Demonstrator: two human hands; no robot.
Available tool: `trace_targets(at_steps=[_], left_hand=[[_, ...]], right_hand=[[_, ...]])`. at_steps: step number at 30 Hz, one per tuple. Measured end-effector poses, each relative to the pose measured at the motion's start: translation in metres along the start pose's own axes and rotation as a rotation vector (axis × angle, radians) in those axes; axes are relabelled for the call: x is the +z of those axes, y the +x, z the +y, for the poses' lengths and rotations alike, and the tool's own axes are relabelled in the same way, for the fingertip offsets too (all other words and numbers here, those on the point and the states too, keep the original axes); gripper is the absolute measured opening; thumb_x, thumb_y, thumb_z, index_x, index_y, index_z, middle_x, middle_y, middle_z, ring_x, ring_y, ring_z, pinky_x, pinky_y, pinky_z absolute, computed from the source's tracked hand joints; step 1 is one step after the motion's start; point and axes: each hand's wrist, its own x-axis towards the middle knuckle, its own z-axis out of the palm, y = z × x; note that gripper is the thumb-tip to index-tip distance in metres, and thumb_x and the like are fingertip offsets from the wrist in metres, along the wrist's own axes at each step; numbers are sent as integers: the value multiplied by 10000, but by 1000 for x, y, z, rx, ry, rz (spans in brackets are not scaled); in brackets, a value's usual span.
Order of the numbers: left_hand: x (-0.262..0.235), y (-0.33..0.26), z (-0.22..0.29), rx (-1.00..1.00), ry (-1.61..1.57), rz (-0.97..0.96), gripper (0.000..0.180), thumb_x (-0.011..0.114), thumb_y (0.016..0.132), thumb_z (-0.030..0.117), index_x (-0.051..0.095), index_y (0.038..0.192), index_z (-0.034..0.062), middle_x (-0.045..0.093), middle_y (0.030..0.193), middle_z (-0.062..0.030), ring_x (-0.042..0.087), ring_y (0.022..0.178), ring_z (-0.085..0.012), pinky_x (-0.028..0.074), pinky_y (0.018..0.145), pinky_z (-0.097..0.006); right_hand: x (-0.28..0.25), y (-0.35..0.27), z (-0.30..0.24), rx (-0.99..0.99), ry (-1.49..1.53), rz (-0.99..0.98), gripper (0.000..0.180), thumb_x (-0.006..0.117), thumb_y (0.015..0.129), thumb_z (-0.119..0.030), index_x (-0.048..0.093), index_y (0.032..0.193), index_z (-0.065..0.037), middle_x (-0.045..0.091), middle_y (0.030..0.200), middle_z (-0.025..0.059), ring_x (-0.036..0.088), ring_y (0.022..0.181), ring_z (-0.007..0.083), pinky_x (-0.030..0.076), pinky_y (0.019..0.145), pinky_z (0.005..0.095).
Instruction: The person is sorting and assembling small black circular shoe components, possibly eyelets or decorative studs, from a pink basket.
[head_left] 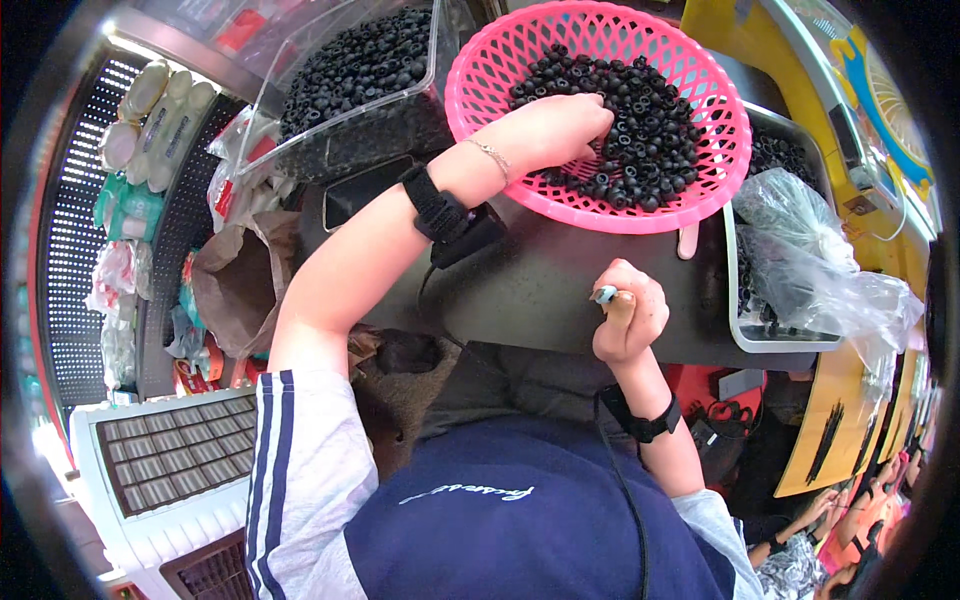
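My left hand [572, 130] reaches over the near-left rim of a pink lattice basket [465, 100] and rests among its contents. Small round black parts with holes [640, 150] fill much of the basket. The fingers of that hand curl downward; their tips are mostly hidden, so whatever they pinch cannot be made out. In front of the basket, my right hand [634, 315] is closed in a fist around a small slim tool [604, 294]. A pale blue end and a dark tip of it stick out toward the left; its exact kind is unclear.
A clear plastic bin [350, 140] of similar black parts stands at the back left. To the right, a pale tray [790, 342] holds dark parts and a clear plastic bag [800, 250]. A brown paper bag [240, 275] and white appliance [130, 500] are left. Other people's arms [820, 510] show lower right.
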Motion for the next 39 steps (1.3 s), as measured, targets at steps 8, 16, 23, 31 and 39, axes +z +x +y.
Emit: trace_targets(at_steps=[8, 16, 23, 31, 39], left_hand=[[-45, -28, 39, -103, -520, 468, 214, 689, 814, 65, 646, 1013, -2, 563, 938, -67, 616, 808, -120, 507, 724, -240], [-6, -106, 128, -222, -1295, 868, 287, 695, 761, -87, 594, 1027, -51, 554, 1078, -103, 597, 952, -161, 523, 806, -280], [25, -133, 128, -157, -1499, 933, 323, 679, 729, -158, 628, 1030, -53, 541, 1082, -103, 580, 907, -131, 527, 753, -232], [30, -137, 124, -202, -1444, 922, 325, 699, 716, -141, 647, 1025, -55, 565, 1065, -113, 584, 847, -108, 516, 712, -216], [25, -137, 127, -274, -1421, 942, 328, 737, 679, -87, 653, 993, -47, 588, 1015, -136, 593, 837, -144, 495, 696, -229]], right_hand=[[-3, 0, 9, -89, -125, 109, 184, 488, 957, -164, 545, 929, 9, 584, 710, 115, 537, 525, 218, 436, 495, 299], [1, -6, 6, 24, -111, 50, 196, 561, 912, -92, 578, 1073, 18, 643, 861, 134, 600, 678, 237, 482, 598, 312], [5, 7, -2, -100, -313, -45, 302, 657, 764, -67, 657, 1061, -15, 631, 865, 91, 580, 735, 234, 440, 681, 327], [5, 9, -7, -114, -382, -114, 290, 686, 717, -112, 704, 1001, -64, 623, 865, 54, 566, 747, 221, 428, 703, 328], [5, 9, -7, -129, -386, -122, 295, 688, 714, -92, 706, 1008, -75, 624, 859, 48, 565, 746, 220, 425, 703, 326]])
